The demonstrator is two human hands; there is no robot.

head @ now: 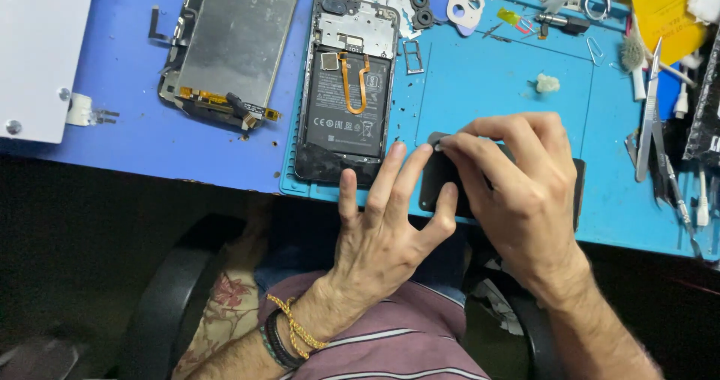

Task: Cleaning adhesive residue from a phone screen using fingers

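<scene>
two hands [457, 200] on one black panel [439, 181]

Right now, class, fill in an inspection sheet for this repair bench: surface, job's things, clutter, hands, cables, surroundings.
Surface: blue work mat lying on a blue table.
Job's things: black back cover at the mat's near edge, under both hands.
Clutter: opened phone showing its battery; detached screen panel; tweezers; cotton wad; small parts along the far edge.
Hands: left hand presses flat on the cover; right hand has a fingertip grip at its top corner.
Cables: orange flex ribbon across the battery.
Surroundings: white box at left; chair below.
</scene>
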